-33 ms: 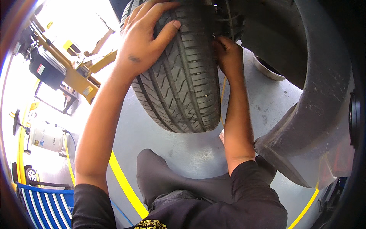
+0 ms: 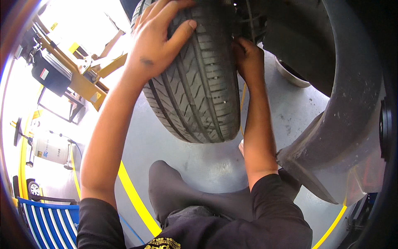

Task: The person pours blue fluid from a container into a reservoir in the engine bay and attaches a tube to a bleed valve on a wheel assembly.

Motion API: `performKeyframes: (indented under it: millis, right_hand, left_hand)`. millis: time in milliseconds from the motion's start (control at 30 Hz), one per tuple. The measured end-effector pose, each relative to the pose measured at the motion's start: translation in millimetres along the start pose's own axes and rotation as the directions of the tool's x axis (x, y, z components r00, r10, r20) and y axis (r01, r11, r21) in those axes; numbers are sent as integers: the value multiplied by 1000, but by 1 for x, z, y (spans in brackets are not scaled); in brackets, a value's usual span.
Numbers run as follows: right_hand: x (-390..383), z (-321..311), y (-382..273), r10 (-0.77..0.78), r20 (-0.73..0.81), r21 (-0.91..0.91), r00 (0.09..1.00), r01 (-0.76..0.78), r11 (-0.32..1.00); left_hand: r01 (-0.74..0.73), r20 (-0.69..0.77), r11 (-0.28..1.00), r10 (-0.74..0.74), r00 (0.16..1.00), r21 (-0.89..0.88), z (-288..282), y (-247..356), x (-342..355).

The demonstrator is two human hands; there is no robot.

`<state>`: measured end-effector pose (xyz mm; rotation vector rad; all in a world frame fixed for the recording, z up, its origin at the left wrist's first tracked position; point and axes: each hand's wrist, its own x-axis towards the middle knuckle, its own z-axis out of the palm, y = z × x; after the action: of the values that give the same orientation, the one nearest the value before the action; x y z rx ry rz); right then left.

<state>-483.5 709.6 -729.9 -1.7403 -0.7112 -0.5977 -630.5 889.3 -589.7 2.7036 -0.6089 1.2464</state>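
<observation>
Head view: both hands on tyre, no shift seen.
Left hand [image 2: 155, 45] spread flat over tread; right hand [image 2: 248, 58] grips inner edge of tyre [image 2: 199, 91], which hangs in wheel arch [image 2: 348, 103] above floor [image 2: 207, 162].

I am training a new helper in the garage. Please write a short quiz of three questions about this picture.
1. True or false: the left hand lies flat on the tread of the tyre.
2. Where is the right hand?
A. on the floor
B. at the inner side of the tyre, by the wheel arch
C. on the yellow lift
3. Fill in: the line painted on the grey floor is ____.

Key:
1. True; the fingers spread over the tread.
2. B; it reaches behind the tyre, next to the dark wheel arch.
3. Yellow; the line runs past the person's knee.
</observation>
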Motion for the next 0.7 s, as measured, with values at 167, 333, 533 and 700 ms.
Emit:
performKeyframes:
  millis: [167,333,533,700]
  right_hand:
    - [-7,15,2,-64,-95,-54,993,59,997]
    - [-16,15,49,-85,-72,-90,994,79,993]
    - [-31,11,89,167,214,-63,962,-157,986]
    - [-32,21,87,113,168,-2,979,-114,993]
  left_hand:
    - [-48,15,999,48,999,2,-6,2,-1]
    - [67,62,998,-65,996,-19,-15,12,-2]
    - [44,70,999,-44,997,3,-10,14,-1]
    - [2,8,1000,-2,1000,28,-4,4,-4]
